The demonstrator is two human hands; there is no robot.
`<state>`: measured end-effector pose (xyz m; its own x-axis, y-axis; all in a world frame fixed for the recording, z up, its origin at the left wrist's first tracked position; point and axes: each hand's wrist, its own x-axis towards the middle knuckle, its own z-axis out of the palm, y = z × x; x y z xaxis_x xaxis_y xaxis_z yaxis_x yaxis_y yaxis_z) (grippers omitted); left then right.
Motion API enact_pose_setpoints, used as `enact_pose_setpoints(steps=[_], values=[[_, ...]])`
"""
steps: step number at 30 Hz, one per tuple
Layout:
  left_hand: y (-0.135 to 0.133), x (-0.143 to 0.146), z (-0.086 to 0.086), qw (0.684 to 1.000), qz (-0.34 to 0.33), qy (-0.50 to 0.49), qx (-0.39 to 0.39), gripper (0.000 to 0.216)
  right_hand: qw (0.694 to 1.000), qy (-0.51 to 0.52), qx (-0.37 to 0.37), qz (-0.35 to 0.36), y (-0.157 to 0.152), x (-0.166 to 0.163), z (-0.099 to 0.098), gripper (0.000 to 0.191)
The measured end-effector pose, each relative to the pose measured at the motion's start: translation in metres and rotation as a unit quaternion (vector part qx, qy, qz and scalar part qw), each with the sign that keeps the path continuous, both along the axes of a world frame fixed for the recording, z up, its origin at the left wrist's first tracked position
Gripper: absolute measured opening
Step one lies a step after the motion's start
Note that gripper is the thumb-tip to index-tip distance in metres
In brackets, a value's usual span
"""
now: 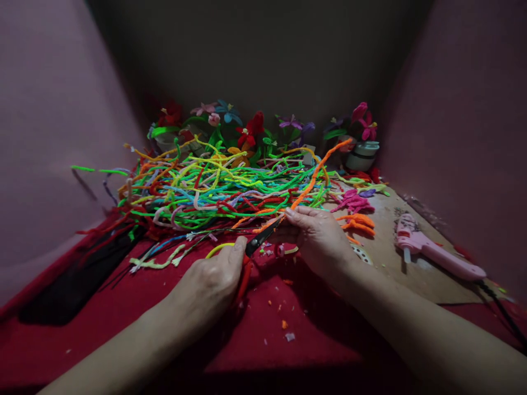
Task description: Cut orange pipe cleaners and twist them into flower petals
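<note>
My left hand [216,280] is closed around the red handles of a pair of scissors [259,240], whose dark blades point up and right. My right hand [319,236] pinches an orange pipe cleaner [317,173] that rises up and to the right from my fingertips. The scissor blades meet this orange pipe cleaner just left of my right fingers. Both hands rest over a red cloth [288,318]. A big tangled heap of coloured pipe cleaners [218,186] lies right behind them.
A pink glue gun [432,252] lies on a brown board [411,274] at the right, with pink and orange finished pieces [356,211] beside it. Pipe-cleaner flowers [247,129] and a small pot [362,153] stand at the back. Pink walls close in on both sides.
</note>
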<state>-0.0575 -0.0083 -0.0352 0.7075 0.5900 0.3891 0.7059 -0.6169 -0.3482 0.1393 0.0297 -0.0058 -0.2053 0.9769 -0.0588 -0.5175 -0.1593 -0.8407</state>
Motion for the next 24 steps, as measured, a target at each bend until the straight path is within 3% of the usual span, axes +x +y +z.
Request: enact_pose_setpoints(steps=[4,16,20,24], values=[[0.0,-0.0004,-0.0006,0.999,-0.003,-0.024,-0.024,0.038,1.0,-0.002,0.016,-0.01,-0.0013,-0.0013,-0.0002,0.013],[0.0026,0.0079,-0.0013,0.997,0.059,0.019,0.041,0.045,1.0,0.002,0.028,-0.004,-0.0002,-0.0004,-0.0047,0.012],[0.0018,0.0059,-0.0018,0.998,0.043,0.023,0.042,0.044,0.999,0.017,0.024,0.017,0.0005,-0.0006,-0.0048,0.012],[0.0007,0.0031,-0.0005,1.0,0.02,0.007,0.012,0.042,0.999,0.009,0.039,-0.005,-0.0015,-0.0022,-0.0041,0.011]])
